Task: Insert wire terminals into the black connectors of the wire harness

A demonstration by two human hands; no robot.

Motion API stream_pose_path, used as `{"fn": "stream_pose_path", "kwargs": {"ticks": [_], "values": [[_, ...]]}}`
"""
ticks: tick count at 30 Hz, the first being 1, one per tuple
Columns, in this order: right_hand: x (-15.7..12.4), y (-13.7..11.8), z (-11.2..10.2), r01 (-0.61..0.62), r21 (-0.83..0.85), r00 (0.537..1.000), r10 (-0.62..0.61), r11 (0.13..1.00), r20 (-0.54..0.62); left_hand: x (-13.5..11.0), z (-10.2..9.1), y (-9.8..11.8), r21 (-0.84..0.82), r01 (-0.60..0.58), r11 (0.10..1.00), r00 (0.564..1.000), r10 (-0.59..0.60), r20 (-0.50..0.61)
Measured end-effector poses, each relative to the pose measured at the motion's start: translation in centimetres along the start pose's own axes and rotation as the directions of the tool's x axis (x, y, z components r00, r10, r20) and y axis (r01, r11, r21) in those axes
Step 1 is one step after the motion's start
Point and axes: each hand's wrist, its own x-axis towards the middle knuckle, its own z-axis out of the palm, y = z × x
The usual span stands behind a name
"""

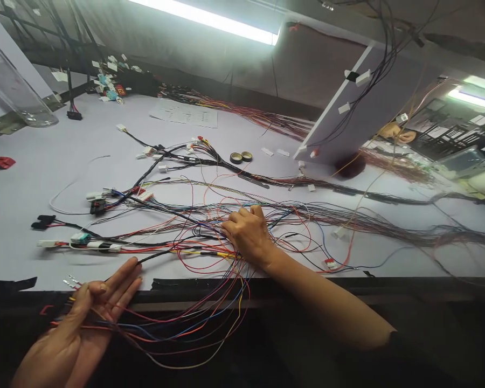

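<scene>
At the table's front edge my left hand [84, 323] is palm up, its thumb bent over a bunch of loose coloured wires [178, 334]. Bare metal terminals [70, 281] stick out past the thumb. These wires sag in a loop over the edge and run back towards my right hand [248, 237]. With its knuckles up and fingers curled, that hand grips wires in the middle of the wiring harness [327, 215]; the fingertips are hidden. Close to my left fingers lies a black-sleeved branch [157, 257]. White connectors [101, 246] and a black connector [44, 221] end other branches.
Behind lies a second taped harness [267, 180], with two tape rolls [241, 157] beside it. A paper sheet [186, 114] and red wires lie further back. A slanted panel [339, 108] stands at right. A red piece [3, 162] lies far left. Another person's hand [400, 133] shows beyond the panel.
</scene>
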Motion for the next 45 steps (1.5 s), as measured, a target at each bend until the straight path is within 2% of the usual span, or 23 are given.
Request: {"fn": "stream_pose_path", "kwargs": {"ticks": [3, 7, 14, 18, 26, 32, 37, 40, 42, 45], "values": [[0.4, -0.4, 0.2, 0.007, -0.034, 1.0, -0.007, 0.999, -0.005, 0.0, -0.1, 0.0, 0.082, -0.054, 0.995, 0.998, 0.051, 0.04], [0.3, -0.4, -0.3, 0.018, -0.053, 0.999, -0.016, 0.998, 0.03, 0.2, -0.3, 0.0, 0.078, -0.051, 0.996, 0.998, 0.049, 0.034], [-1.3, 1.3, -1.8, 0.009, 0.183, 0.993, -0.031, 0.983, 0.115, 0.0, 0.2, 0.1, 0.027, -0.041, 0.999, 0.999, 0.042, -0.023], [-1.9, 2.0, -1.2, 0.004, 0.291, 0.998, -0.021, 0.957, 0.058, 0.1, 0.5, 0.3, 0.025, -0.028, 0.999, 0.999, 0.029, -0.038], [-3.3, 3.3, -0.8, 0.136, 0.27, 0.989, -0.115, 0.953, -0.094, -0.6, 0.6, 0.4, 0.023, -0.041, 0.999, 0.999, 0.04, 0.014], [-4.1, 3.5, -0.3, 0.178, 0.396, 0.983, -0.145, 0.901, -0.111, -0.2, 0.7, 0.1, -0.028, -0.068, 0.997, 0.996, 0.069, 0.051], [-3.6, 2.5, -0.4, 0.123, 0.361, 0.992, -0.112, 0.925, -0.051, 0.3, -0.2, -0.2, -0.01, -0.072, 0.997, 0.996, 0.073, 0.06], [-2.7, 1.7, -0.9, 0.093, 0.309, 0.995, -0.098, 0.946, -0.001, 0.3, -0.4, -0.9, 0.038, -0.113, 0.993, 0.991, 0.11, 0.077], [-2.2, 1.4, -1.1, 0.094, 0.267, 0.995, -0.102, 0.959, 0.017, 0.2, 0.1, -1.3, 0.084, -0.142, 0.986, 0.984, 0.131, 0.122], [-1.7, 1.2, -1.0, 0.111, 0.2, 0.993, -0.115, 0.973, 0.009, 0.0, 2.2, -1.9, 0.159, -0.147, 0.976, 0.967, 0.108, 0.23]]}}
